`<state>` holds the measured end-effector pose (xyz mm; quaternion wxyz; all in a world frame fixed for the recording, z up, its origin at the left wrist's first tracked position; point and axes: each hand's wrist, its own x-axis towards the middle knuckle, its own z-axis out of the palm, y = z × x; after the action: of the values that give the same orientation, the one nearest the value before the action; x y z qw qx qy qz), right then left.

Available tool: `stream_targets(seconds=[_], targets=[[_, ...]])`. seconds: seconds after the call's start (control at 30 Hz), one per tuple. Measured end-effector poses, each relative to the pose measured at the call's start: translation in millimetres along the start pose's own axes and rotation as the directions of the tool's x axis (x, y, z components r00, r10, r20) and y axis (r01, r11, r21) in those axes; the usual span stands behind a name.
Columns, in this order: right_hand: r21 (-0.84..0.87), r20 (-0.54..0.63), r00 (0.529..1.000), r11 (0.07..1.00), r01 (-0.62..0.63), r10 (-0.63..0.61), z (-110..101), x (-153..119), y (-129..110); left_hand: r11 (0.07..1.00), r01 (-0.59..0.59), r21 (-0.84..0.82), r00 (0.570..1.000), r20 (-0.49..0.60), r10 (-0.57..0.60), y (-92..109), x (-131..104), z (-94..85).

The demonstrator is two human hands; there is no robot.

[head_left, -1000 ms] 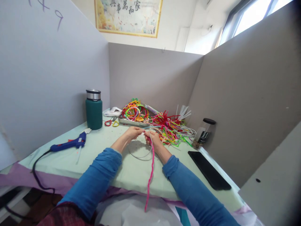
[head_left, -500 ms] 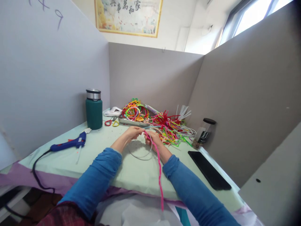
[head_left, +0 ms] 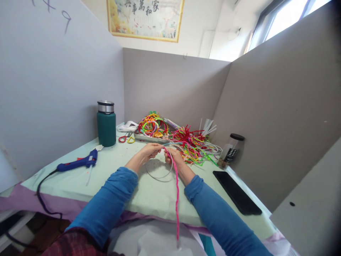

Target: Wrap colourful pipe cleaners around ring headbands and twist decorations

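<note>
Over the middle of the table, my left hand (head_left: 150,151) and my right hand (head_left: 173,155) are close together, fingers pinched. Between them runs a thin grey hoop (head_left: 159,180), its loop hanging below the fingers. A long pink pipe cleaner (head_left: 177,193) starts at the fingertips, passes out from my right hand and dangles over the table's front edge. At the fingertips, part of the pink strand lies on the hoop. The fingers hide exactly how it is wrapped there.
Behind my hands, a tray (head_left: 151,138) holds colourful wound rings beside a heap of pipe cleaners (head_left: 190,142). To the left are a green bottle (head_left: 106,128), a blue glue gun (head_left: 78,163) and scissors (head_left: 126,139). A black phone (head_left: 237,193) and a clear jar (head_left: 231,151) are on the right.
The hanging end of the pink pipe cleaner has swung slightly left. Both hands stay in nearly the same place, still pinching at the hoop.
</note>
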<state>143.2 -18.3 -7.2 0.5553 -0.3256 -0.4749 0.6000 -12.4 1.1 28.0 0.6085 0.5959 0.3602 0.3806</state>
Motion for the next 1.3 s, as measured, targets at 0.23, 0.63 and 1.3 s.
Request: stream_targets(seconds=[0.23,0.63,1.3], targets=[[0.05,0.009,1.0,0.998,-0.029,0.029,-1.5,0.4,-0.5,1.0,-0.009,-0.005,1.0,0.018,0.009,0.2,-0.9,0.0],[0.114,0.11,0.992,0.991,-0.076,0.064,-2.2,-0.8,-0.7,1.0,-0.006,-0.007,1.0,0.022,0.006,0.6,-0.9,0.9],[0.009,0.15,0.988,1.0,-0.029,0.027,-5.4,1.1,0.4,1.0,0.005,-0.011,0.999,-0.037,-0.005,0.8,1.1,-0.9]])
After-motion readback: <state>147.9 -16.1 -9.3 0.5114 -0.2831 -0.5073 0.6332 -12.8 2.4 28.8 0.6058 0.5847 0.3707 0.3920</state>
